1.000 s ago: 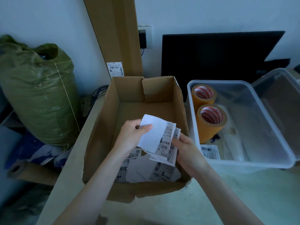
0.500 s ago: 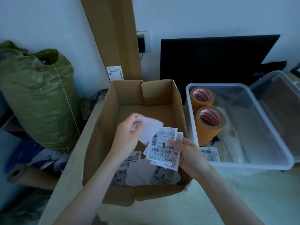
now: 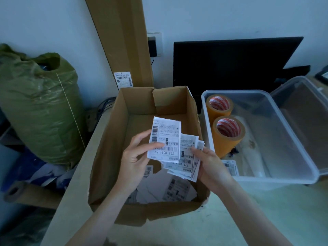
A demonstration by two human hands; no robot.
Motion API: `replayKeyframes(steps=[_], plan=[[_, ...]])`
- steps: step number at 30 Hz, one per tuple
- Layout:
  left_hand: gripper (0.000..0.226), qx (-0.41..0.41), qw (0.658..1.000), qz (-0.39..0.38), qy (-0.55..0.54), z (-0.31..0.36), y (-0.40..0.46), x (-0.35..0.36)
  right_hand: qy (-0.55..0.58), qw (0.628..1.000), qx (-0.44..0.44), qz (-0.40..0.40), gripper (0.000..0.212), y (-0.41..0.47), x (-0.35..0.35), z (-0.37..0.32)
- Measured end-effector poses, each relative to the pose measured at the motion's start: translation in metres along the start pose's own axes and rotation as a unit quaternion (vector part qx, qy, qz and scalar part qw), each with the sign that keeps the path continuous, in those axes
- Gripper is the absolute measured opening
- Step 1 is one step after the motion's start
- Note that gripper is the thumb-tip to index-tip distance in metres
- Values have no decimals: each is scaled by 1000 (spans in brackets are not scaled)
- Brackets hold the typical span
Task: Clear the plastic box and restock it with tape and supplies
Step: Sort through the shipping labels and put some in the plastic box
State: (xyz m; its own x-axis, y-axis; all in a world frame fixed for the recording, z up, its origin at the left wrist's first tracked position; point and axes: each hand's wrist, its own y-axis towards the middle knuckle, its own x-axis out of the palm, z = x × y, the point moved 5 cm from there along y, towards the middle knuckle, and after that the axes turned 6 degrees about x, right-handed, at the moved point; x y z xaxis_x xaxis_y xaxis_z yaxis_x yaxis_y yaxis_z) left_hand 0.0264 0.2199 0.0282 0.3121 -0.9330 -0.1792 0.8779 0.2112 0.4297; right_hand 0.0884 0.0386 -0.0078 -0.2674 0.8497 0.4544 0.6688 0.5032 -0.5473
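Observation:
Over an open cardboard box, my left hand pinches one printed shipping label between thumb and fingers. My right hand grips a fanned stack of labels just to the right of it. More loose labels lie on the cardboard box floor. To the right stands a clear plastic box holding two rolls of tan tape at its left end and a label at its front left corner.
The plastic box's clear lid leans open at the right. A black monitor stands behind the boxes. A tall cardboard piece leans on the wall. A full green sack sits left of the table, with a cardboard tube below.
My left hand has turned the top sheet printed side up and lifted it off the stack. The right hand keeps the stack in about the same place.

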Motion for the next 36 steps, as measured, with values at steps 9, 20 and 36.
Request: replayKeyframes(steps=[9, 20, 36], plan=[[47, -85, 975, -153, 137, -29, -6, 22, -15, 1000, -19, -13, 27, -2, 3, -8], [37, -213, 967, -68, 125, -50, -6, 32, -48, 993, -98, 52, 31, -14, -19, -22], [41, -408, 771, -380, 308, -154, -45, 87, -7, 992, -104, 72, 31, -23, -31, -22]])
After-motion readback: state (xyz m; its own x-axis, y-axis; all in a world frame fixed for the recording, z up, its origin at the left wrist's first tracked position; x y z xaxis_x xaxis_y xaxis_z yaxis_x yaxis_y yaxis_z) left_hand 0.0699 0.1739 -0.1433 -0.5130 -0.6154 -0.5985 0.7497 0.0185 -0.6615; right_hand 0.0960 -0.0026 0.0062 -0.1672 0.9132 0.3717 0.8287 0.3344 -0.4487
